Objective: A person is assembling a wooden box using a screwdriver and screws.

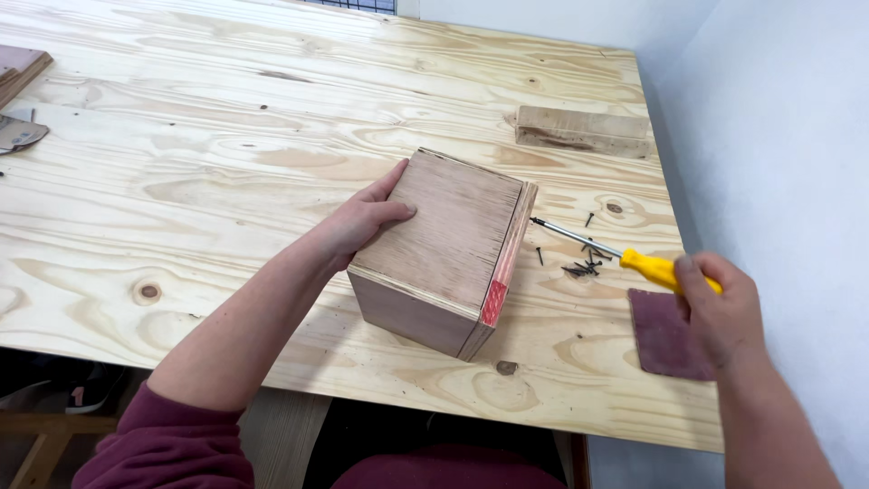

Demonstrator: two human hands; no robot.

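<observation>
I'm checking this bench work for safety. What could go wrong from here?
1. The screwdriver tip sits at the side of the box, and the left hand steadies the box only from the far side; a slip might jab the wood or tip the box.
2. Loose screws lie right under the shaft; the right hand could scatter them off the table, whose edge is close.

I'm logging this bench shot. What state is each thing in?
wooden box: closed, resting on the table, steadied by the left hand.
screwdriver: gripped in the right hand, tip pointing at the box's side.
screws: loose, scattered on the table.
sandpaper sheet: lying flat.
wood block: lying flat, untouched.
</observation>
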